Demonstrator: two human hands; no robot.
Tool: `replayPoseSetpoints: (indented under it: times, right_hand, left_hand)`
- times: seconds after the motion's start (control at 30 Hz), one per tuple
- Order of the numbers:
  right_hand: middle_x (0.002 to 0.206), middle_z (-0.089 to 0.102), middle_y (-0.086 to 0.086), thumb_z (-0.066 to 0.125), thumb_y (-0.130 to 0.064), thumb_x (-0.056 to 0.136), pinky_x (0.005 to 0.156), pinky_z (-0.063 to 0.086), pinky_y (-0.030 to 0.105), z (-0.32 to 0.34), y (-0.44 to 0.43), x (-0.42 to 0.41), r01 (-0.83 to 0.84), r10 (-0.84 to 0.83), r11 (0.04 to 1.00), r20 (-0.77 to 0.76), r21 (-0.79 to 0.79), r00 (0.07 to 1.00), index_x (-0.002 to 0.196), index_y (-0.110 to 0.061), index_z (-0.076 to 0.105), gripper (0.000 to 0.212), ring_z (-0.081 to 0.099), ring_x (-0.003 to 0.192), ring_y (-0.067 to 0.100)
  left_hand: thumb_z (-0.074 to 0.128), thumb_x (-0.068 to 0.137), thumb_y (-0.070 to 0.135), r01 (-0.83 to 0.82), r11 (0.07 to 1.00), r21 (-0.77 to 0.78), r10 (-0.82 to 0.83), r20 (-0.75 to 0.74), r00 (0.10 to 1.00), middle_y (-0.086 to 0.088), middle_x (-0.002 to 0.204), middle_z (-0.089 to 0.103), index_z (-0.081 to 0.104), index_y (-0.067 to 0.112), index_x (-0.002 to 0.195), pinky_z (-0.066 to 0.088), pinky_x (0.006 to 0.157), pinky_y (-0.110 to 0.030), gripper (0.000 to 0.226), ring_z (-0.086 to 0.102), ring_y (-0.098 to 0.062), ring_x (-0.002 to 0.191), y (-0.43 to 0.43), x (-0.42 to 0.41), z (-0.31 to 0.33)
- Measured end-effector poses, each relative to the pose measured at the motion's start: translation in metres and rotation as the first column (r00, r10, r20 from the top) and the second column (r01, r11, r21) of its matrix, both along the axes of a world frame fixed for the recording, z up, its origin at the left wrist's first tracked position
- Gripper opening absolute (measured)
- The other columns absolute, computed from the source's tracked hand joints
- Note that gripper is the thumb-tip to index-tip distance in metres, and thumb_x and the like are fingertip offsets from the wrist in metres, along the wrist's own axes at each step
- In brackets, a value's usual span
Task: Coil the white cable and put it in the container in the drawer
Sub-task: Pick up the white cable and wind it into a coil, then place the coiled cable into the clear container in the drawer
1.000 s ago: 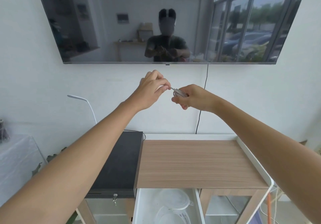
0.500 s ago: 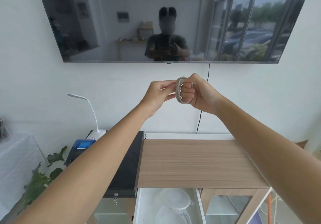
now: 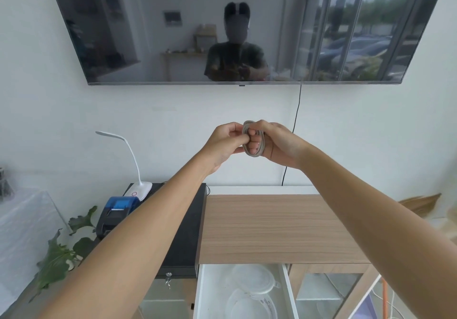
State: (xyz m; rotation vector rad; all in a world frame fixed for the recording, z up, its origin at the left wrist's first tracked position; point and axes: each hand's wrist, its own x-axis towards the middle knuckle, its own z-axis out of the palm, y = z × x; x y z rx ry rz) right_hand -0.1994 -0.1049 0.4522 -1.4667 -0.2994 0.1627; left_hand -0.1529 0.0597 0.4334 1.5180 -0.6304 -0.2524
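Observation:
The white cable (image 3: 260, 145) is wound into a small oval coil around the fingers of my right hand (image 3: 277, 145), held up in front of the wall. My left hand (image 3: 226, 143) pinches the coil's left side with thumb and fingertips. Both hands touch at the coil, well above the wooden top. Below, the white drawer (image 3: 199, 294) stands open. Inside it lie round clear containers with lids (image 3: 254, 279); a lower one (image 3: 249, 304) holds something with a pale pattern.
A wooden cabinet top (image 3: 272, 227) lies under my arms. Left of it are a black box (image 3: 188, 232), a white desk lamp (image 3: 138, 185), a blue printer (image 3: 116, 209) and a plant (image 3: 59, 256). A wall screen (image 3: 235, 26) hangs above, with a black cord (image 3: 293, 130) dropping down.
Both hands have lowered a little and drawn closer together. The coil has gone from a flat bundle between the fingertips to a loop around my right fingers, with my left hand now gripping its side.

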Motion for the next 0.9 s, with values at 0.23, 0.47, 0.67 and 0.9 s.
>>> replayPoseSetpoints:
  times: [0.23,0.47,0.67,0.9]
  right_hand:
    - [0.084,0.066,0.012,0.063,-0.021,0.099,0.096,0.055,0.038,-0.016,-0.010,0.002,0.040,-0.044,0.993,-0.025,-0.112,0.999,0.095,-0.005,0.067,0.018,0.066,0.081,0.023]
    - [0.085,0.070,0.010,0.067,-0.017,0.097,0.079,0.058,0.030,-0.035,-0.007,0.004,0.187,-0.180,0.943,0.053,-0.274,0.982,0.105,-0.007,0.063,0.014,0.067,0.079,0.020]
    - [0.082,0.074,0.007,0.070,-0.018,0.095,0.072,0.059,0.026,-0.071,-0.005,0.001,0.243,-0.252,0.928,0.004,-0.284,0.968,0.102,-0.009,0.064,0.013,0.070,0.073,0.016]
    - [0.084,0.075,0.008,0.071,-0.014,0.093,0.070,0.060,0.027,-0.151,-0.012,-0.001,0.253,-0.313,0.915,-0.156,-0.316,0.937,0.096,-0.012,0.064,0.008,0.071,0.072,0.015]
  left_hand:
    - [0.058,0.090,0.001,0.038,0.998,0.048,-0.034,-0.091,0.995,-0.011,0.095,0.067,0.065,0.008,0.096,0.057,0.087,-0.035,0.011,0.068,-0.021,0.090,0.016,0.016,-0.021]
    - [0.049,0.093,0.002,0.267,0.961,-0.067,-0.274,-0.332,0.903,-0.003,0.092,0.058,0.060,0.008,0.131,0.044,0.094,-0.037,0.041,0.058,-0.018,0.088,0.025,0.021,-0.046]
    - [0.039,0.086,0.009,0.342,0.928,-0.146,-0.369,-0.481,0.795,0.003,0.074,0.051,0.068,0.017,0.124,0.043,0.088,-0.035,0.049,0.051,-0.015,0.079,0.024,0.021,-0.075]
    - [0.067,0.092,0.004,0.267,0.954,0.134,-0.167,-0.502,0.849,-0.009,0.099,0.071,0.065,0.007,0.110,0.059,0.076,-0.029,0.019,0.071,-0.018,0.088,0.007,0.014,-0.148]
